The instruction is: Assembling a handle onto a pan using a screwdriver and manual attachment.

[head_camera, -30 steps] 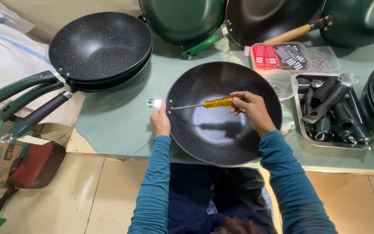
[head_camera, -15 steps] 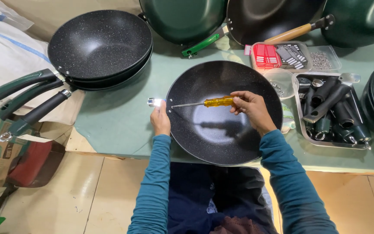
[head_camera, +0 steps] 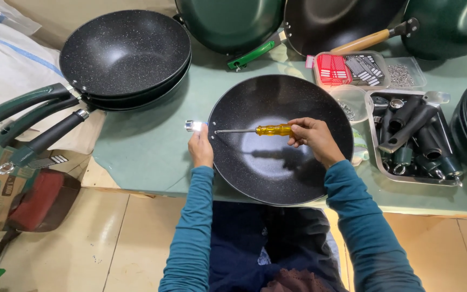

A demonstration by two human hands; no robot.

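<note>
Black and speckled, the wok (head_camera: 277,162) is lying in front of me on the pale green surface (head_camera: 147,146), its near rim hanging slightly over the edge toward my lap. My right hand (head_camera: 313,139) is clenching its grip around the yellow handle of a screwdriver (head_camera: 255,130), whose thin shaft is reaching leftward across the bowl to the left rim. My left hand (head_camera: 200,147) is pressing against that rim from outside, its grip closing on a small shiny metal fitting (head_camera: 194,126) just where the tip is meeting the wall.

To my right, a metal tray (head_camera: 449,181) of dark handles is sitting near the wok, and a small clear cup (head_camera: 352,100) is standing between them. Behind it, clear plastic boxes (head_camera: 374,69) of small parts are resting. At my left, a stack of finished woks (head_camera: 122,57) with dark green handles is sitting well apart from my hands.
</note>
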